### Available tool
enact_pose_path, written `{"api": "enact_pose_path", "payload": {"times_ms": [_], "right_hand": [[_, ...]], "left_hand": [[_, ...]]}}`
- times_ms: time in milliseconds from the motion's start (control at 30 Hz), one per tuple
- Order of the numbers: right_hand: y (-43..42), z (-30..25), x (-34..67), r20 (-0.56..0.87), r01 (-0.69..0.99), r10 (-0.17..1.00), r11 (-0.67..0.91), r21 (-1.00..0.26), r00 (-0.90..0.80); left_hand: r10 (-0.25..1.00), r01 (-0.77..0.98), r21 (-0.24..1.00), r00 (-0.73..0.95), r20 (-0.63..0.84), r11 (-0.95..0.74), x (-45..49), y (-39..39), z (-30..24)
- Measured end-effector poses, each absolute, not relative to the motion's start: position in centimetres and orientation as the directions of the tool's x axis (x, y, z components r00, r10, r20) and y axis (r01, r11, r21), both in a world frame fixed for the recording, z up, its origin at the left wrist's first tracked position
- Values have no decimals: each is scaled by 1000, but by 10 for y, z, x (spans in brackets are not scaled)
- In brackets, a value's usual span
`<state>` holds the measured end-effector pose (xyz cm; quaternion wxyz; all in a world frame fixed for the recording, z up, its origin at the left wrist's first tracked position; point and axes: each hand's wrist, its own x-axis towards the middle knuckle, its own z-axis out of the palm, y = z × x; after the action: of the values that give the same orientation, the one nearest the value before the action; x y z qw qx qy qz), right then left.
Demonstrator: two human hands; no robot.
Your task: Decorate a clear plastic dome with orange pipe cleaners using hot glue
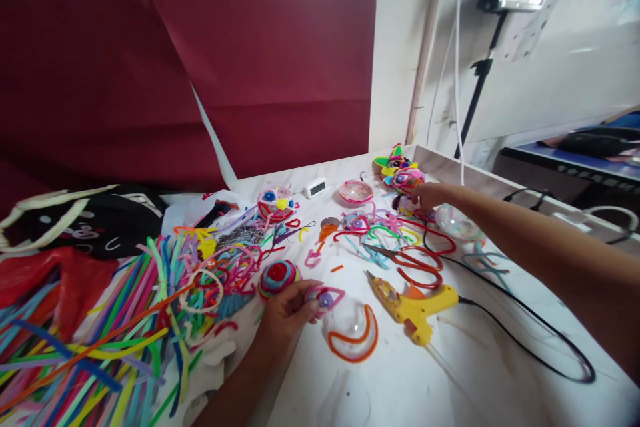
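Observation:
Near the front middle, my left hand (289, 312) pinches a pink pipe-cleaner eye shape (326, 299) with a purple centre. Just right of it, a clear plastic half-ball (347, 323) lies on the table, with an orange pipe-cleaner crescent (367, 347) at its edge. My right hand (428, 196) is stretched to the back right, fingers curled down beside a pink decorated ball (407, 180); what its fingertips hold, if anything, is hidden. A yellow glue gun (417, 307) lies right of the half-ball, below orange-handled scissors (413, 259).
Loose pipe cleaners (125, 327) cover the table's left side. A rainbow wound ball (279, 277) sits beside my left wrist. Further back stand a white digital timer (315, 187), a decorated clear ball (277, 204) and a pink-rimmed bowl (356, 192). A black cord (530, 340) loops at right.

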<state>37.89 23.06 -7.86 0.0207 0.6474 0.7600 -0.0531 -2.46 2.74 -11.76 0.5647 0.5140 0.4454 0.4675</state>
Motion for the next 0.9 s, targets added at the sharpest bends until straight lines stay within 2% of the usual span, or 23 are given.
{"api": "enact_pose_path", "payload": {"times_ms": [133,333,533,800,900], "right_hand": [[229,-74,378,-306,994,946,104,-40,-111],[226,-66,378,-331,989,933,115,-91,-139],[222,-49,372,-209,964,955,168,-207,-212],[199,-45,343,50,796,945,301,-525,-325],[194,-51,335,115,771,940,329,-546,-320]], "left_hand": [[983,-65,997,181,-32,44,-24,27,-119],[985,-80,996,172,-17,31,-23,27,-122],[984,-78,997,177,-8,22,-22,26,-118],[977,-94,996,210,15,5,-25,28,-115],[981,-80,997,196,15,0,-25,26,-112]]}}
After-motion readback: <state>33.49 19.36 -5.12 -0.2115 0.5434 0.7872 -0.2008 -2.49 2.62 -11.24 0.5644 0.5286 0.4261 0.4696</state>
